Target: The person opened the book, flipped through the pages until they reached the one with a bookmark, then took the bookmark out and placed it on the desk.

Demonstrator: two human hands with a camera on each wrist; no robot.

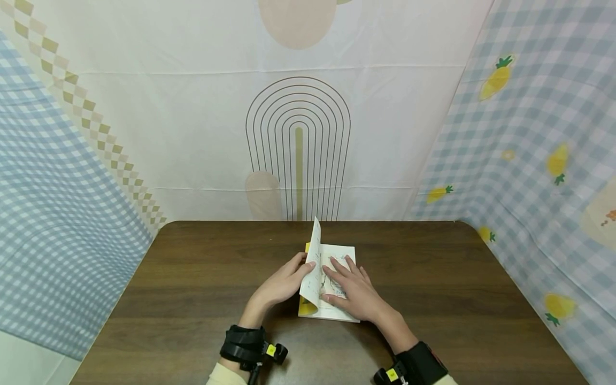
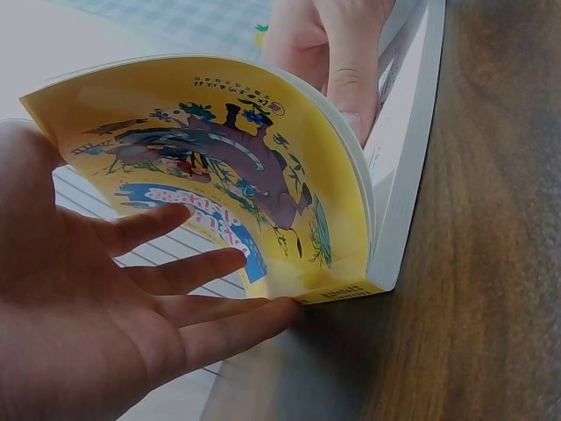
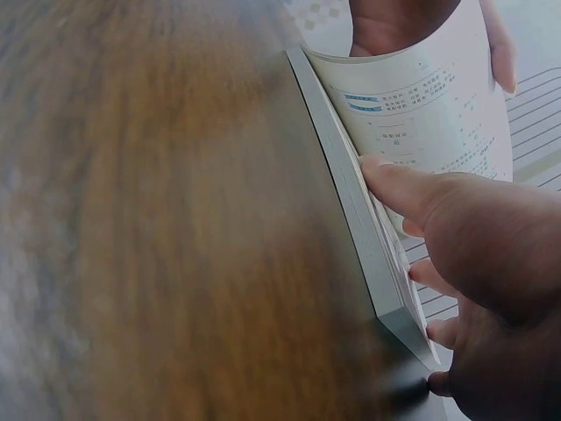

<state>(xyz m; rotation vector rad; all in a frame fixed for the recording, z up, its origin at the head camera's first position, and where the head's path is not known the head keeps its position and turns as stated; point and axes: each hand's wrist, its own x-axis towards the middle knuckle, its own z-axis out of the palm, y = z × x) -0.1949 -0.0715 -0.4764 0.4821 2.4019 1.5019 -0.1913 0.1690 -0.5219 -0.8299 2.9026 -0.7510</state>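
Observation:
A paperback book lies on the table with its front cover and some leaves raised toward the left. The yellow cover, with a purple animal picture on it, bows outward in the left wrist view. My left hand holds this raised part at its outer edge, thumb on the printed page and fingers spread behind the cover. On the right-hand page, my right hand rests flat with its fingers spread. Its thumb lies near the inner fold in the right wrist view.
The brown wooden table extends around the book on all sides. A white cloth with line arches hangs behind its far edge, and blue checked cloths hang at both sides. Each wrist wears a black strap with a small camera.

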